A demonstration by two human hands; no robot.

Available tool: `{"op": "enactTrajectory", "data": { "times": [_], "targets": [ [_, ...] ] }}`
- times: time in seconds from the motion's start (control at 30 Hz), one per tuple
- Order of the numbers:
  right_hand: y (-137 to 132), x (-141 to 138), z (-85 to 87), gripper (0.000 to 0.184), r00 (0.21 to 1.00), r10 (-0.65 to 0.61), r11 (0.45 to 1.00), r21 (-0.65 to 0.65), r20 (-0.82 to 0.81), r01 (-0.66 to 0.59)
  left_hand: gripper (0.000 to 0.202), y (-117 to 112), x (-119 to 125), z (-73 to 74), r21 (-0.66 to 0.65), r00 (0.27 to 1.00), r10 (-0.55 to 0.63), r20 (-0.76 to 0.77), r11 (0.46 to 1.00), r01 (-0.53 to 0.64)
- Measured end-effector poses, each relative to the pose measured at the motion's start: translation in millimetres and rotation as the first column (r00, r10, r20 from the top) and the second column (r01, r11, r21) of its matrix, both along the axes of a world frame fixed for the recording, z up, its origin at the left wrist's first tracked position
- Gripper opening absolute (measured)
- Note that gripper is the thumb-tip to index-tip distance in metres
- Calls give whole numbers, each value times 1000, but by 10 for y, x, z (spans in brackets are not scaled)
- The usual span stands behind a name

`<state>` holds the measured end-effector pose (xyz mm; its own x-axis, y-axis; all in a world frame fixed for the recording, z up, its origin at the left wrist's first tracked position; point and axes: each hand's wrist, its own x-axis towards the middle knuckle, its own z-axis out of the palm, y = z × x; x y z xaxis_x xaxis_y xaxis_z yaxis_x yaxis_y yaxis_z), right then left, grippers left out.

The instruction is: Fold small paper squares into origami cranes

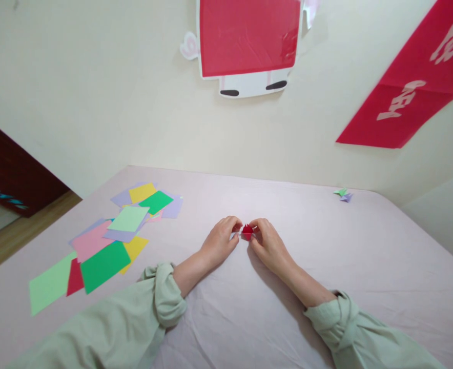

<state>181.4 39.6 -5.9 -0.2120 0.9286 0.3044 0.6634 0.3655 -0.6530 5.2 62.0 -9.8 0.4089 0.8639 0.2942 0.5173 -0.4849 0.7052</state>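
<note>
Between my hands, above the middle of the cloth-covered table, is a small red folded paper (247,232) with white showing at its left side. My right hand (268,246) pinches its right edge between thumb and fingers. My left hand (221,241) is at the other side, thumb and fingertips curled in around the whitish edge. The paper's exact folded shape is too small to make out.
Loose coloured paper sheets (105,266) lie overlapping on the left of the table (365,256). Two small folded papers, one green (341,192) and one purple (347,198), sit at the far right. A wall (153,113) rises behind the table's far edge.
</note>
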Motion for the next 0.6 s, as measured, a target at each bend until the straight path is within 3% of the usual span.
{"op": "enactTrajectory", "data": {
  "times": [0.6],
  "targets": [
    [20, -4, 53, 17, 997, 5, 1000, 10, -73, -5, 12, -16, 47, 20, -38, 989, 16, 149, 999, -10]
  ]
}}
